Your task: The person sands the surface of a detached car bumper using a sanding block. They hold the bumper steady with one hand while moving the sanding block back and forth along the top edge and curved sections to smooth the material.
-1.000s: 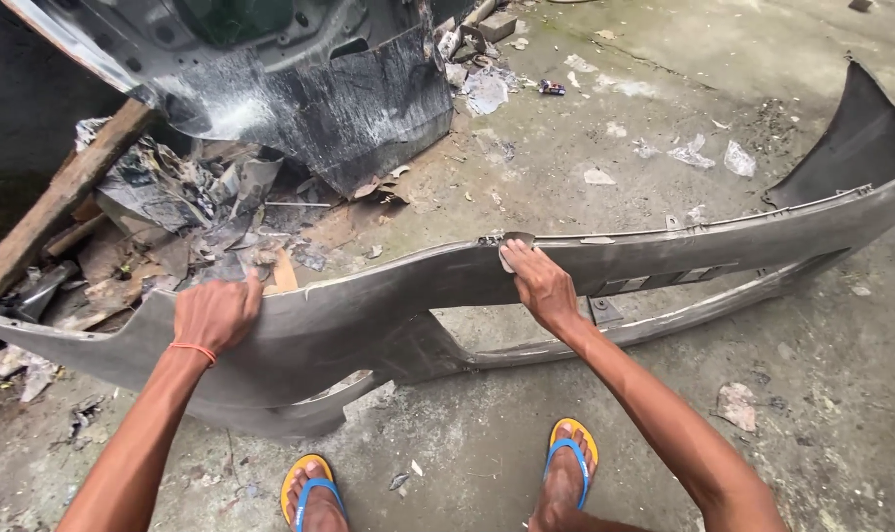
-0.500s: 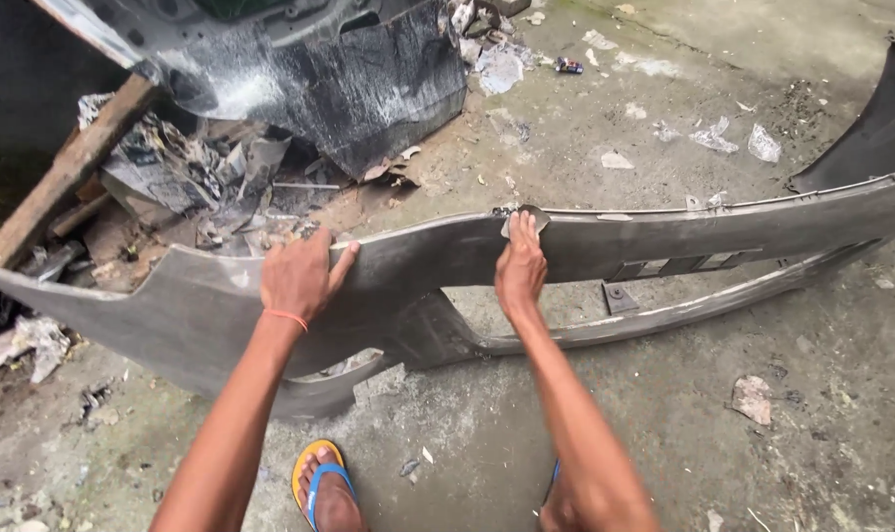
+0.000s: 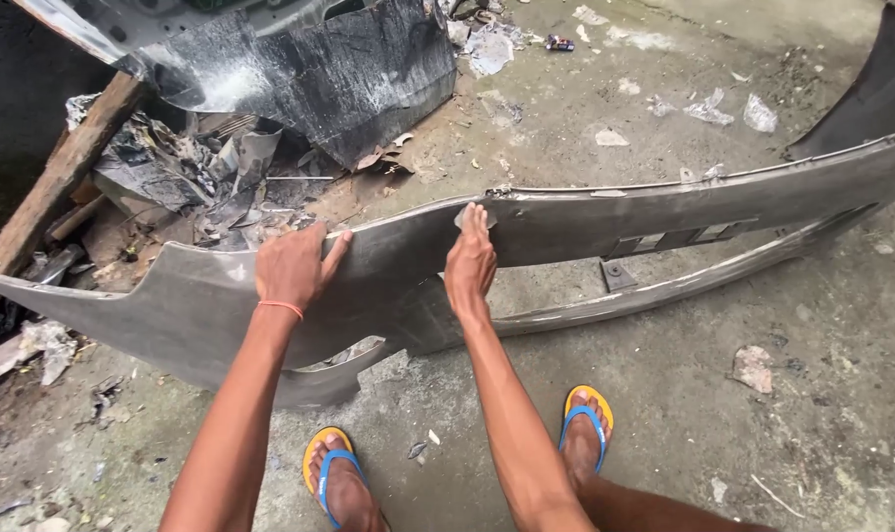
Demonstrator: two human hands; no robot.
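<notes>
A long grey car bumper (image 3: pixel 664 212) lies on its edge across the concrete floor in front of me. My left hand (image 3: pixel 295 266), with an orange band at the wrist, grips the bumper's upper edge; its fingers curl over the rim and the thumb is spread. My right hand (image 3: pixel 470 261) lies flat on the bumper's face a little to the right. Its fingertips press a small grey abrasive sheet (image 3: pixel 464 216) against the surface just below the rim. My feet in blue and yellow sandals (image 3: pixel 587 419) stand close behind the bumper.
A dark, bent car body panel (image 3: pixel 349 79) leans at the back left above a heap of scrap and a wooden beam (image 3: pixel 58 182). Scraps of paper and plastic litter the floor (image 3: pixel 703 103). The bumper's dark right end (image 3: pixel 876 84) curves up at the far right.
My left hand has shifted right along the upper edge, closer to my right hand. My right hand has stayed near the rim with the sheet, and the two arms are now nearer together.
</notes>
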